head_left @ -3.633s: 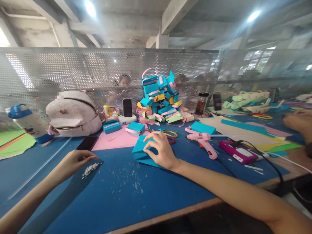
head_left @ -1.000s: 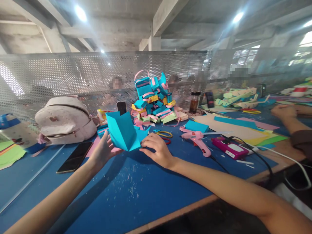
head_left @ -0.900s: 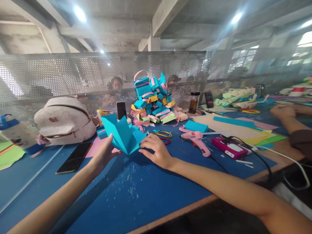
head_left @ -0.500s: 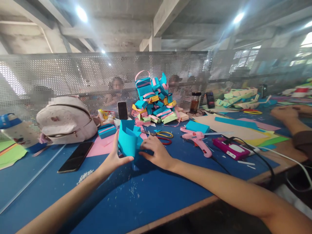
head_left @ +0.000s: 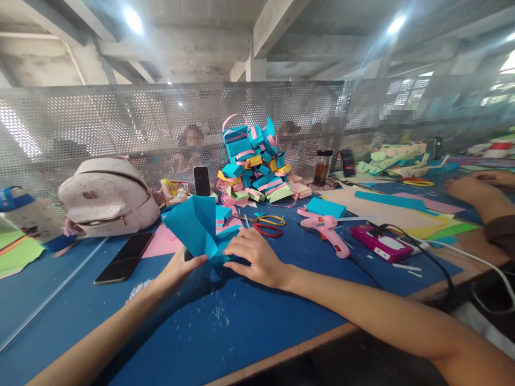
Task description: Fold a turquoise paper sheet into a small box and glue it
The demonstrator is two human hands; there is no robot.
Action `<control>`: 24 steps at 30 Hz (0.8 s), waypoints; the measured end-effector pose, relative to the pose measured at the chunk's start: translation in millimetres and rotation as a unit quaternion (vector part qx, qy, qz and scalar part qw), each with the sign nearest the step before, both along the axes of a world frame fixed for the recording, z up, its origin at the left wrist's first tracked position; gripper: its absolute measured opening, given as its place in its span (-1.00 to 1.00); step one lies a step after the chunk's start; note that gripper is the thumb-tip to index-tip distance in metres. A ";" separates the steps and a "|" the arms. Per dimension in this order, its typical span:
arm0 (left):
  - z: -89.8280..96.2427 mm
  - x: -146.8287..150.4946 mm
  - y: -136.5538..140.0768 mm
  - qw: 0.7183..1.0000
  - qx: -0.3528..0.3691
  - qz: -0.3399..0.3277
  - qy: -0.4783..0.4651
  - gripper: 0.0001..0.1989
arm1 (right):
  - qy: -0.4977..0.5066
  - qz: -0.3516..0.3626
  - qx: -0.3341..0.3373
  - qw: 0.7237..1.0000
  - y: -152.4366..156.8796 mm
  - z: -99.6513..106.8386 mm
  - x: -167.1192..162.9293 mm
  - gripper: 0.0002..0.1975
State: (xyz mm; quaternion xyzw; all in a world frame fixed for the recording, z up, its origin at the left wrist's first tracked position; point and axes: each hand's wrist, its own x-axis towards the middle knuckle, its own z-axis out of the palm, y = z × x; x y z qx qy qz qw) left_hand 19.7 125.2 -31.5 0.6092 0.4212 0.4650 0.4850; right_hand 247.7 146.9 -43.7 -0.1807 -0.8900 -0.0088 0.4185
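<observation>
Well, on the left a dark phone [head_left: 124, 258] lies flat; next, the person's left hand [head_left: 185, 265], half open, thumb against the folded blue paper [head_left: 195, 225], which rises between both hands; the right hand [head_left: 257, 257], fingers curled, grips its lower right; beyond, scissors [head_left: 257, 220], then a pink glue gun [head_left: 319, 222].

Readable text: none | backpack patch [head_left: 89, 195]: too small to read
</observation>
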 end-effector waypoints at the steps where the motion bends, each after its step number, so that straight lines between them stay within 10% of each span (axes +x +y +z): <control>1: -0.7 -1.5 0.9 0.999 -0.009 -0.013 -0.043 -0.68 | -0.007 0.001 0.010 1.000 -0.9 0.3 0.2 -0.81; 10: 9.9 -6.1 0.7 0.949 -0.090 0.076 -0.293 -0.75 | -0.050 -0.012 0.116 0.992 -3.9 -2.7 0.1 -0.76; 24: -0.6 4.6 -0.6 0.986 -0.006 0.075 -0.152 -0.58 | -0.049 -0.011 0.047 0.998 -2.5 -1.3 -1.2 -0.71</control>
